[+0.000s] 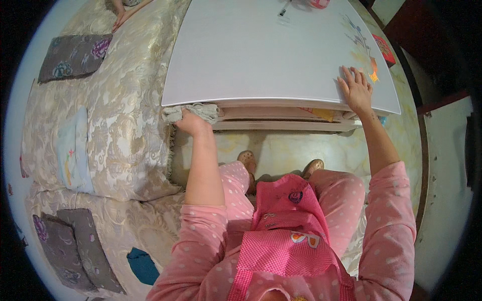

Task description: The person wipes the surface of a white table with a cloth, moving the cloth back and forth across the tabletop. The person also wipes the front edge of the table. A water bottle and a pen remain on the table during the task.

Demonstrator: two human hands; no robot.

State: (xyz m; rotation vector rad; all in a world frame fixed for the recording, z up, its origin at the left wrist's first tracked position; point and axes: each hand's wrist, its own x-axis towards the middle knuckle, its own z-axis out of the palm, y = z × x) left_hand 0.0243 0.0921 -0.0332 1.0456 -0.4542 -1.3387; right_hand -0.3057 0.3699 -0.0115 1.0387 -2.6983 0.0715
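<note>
My left hand (191, 122) grips a folded grey-green cloth (206, 113) against the near left corner of a low white table (260, 56). Parts of the cloth stick out on both sides of the hand. My right hand (357, 88) lies on the tabletop near its right end, fingers apart and holding nothing, beside a printed orange vase with flowers. Beneath the top's near edge is an open shelf, where a yellow item (323, 114) is partly visible.
A patterned sofa (128, 150) runs along the left, bearing cushions (77, 56) and a light blue cloth (77, 150). Another person's bare feet (121, 19) rest at its top. A red box (384, 49) stands beyond the table's right edge. A small black-tipped object (283, 11) lies on the far tabletop.
</note>
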